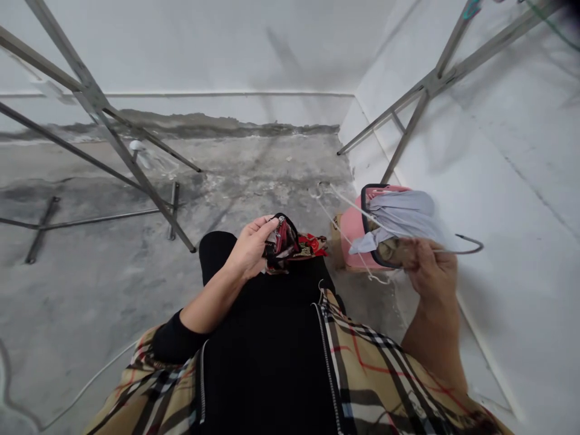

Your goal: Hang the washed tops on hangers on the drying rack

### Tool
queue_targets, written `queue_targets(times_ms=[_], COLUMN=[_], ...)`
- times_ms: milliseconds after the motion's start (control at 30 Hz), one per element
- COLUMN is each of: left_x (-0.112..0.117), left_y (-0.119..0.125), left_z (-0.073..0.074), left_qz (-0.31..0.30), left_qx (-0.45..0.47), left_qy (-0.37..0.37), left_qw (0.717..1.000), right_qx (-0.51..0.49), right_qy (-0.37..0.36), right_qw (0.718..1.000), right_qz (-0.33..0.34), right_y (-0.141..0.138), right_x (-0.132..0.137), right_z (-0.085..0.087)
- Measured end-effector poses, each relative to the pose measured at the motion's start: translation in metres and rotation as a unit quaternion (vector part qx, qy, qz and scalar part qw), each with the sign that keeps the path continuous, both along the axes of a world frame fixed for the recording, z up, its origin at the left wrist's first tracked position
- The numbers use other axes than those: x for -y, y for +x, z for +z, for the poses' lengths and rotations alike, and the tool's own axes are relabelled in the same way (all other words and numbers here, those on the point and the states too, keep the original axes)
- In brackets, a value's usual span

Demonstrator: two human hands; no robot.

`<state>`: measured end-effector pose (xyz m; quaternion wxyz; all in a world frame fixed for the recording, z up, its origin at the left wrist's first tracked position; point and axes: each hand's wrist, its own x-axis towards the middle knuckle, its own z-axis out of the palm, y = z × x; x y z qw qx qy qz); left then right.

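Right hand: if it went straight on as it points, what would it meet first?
Likely the light grey cloth in the pink basket, though depth is unclear and the right hand might pass above it.

You wore a plaid jacket (376, 353) over a black top (267, 368).
Its tan cloth had black, white and red lines; your zip (327, 362) was silvery.

Left hand (254, 240) and right hand (431, 267) curled
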<state>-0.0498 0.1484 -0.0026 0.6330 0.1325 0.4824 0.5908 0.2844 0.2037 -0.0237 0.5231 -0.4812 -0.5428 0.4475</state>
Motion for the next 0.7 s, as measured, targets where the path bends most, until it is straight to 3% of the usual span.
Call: queue_targets(times_ms=[133,233,333,400,500,600,700], left_x=[-0.001,0.001,0.005,0.007,0.009,0.01,0.01], left_y=[-0.006,-0.006,-0.006,-0.005,-0.004,-0.004,-0.009], left_z=[-0.002,-0.003,-0.008,-0.013,-0.019,-0.021,-0.014], left_qz=[0.0,-0.008,-0.017,-0.026,-0.07,-0.109,-0.049], left_qx=[-0.016,-0.051,-0.148,-0.264,-0.471,-0.668,-0.813], left_qy=[0.009,0.015,0.036,0.057,0.13,0.198,0.212], left_qw=[1.0,0.999,0.988,0.962,0.87,0.709,0.54], right_qx=[0.16,0.23,0.257,0.261,0.226,0.184,0.151], right_qy=[-0.022,0.006,0.034,0.043,0.057,0.088,0.137], right_qw=[0.981,0.959,0.942,0.935,0.942,0.951,0.951], right_qz=[0.109,0.169,0.214,0.235,0.24,0.233,0.232], right_y=[0.006,-0.006,-0.03,-0.051,-0.086,-0.116,-0.129], right_x=[0.004,-0.001,-0.006,-0.007,-0.003,-0.001,-0.005], right_z=[0.003,0.008,0.01,0.008,-0.001,-0.01,-0.012])
